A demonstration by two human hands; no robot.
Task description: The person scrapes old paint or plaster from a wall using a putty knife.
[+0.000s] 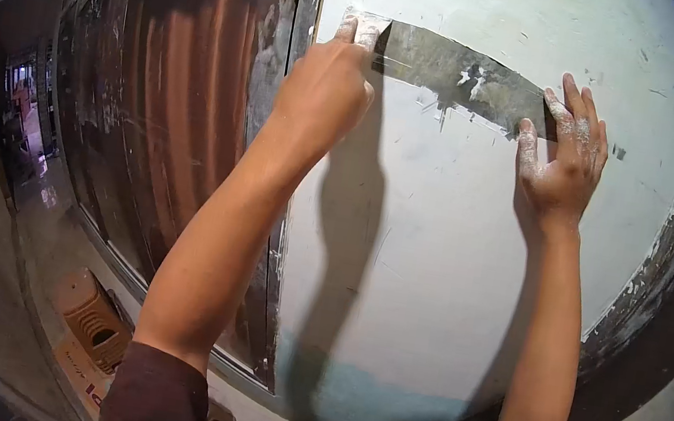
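A long, thin grey strip (450,66), blotched with white, spans the pale wall panel (439,226) between my two hands. Its upper edge is fairly straight, while white smears make the lower edge ragged. My left hand (328,83) is closed at the strip's left end, two fingers lying over a whitened corner; its thumb side is partly hidden. At the right end, my right hand (568,153) has the thumb below and fingertips above, with the other fingers spread upward. White powder or paste coats the fingers of both hands.
On the left stands a dark wooden frame with a reddish-brown curtain (172,90) behind it. A brown plastic stool (96,318) is low at the left. Dark, paint-flecked trim (650,275) borders the panel's right side. The panel's foot has a bluish-green band (378,404).
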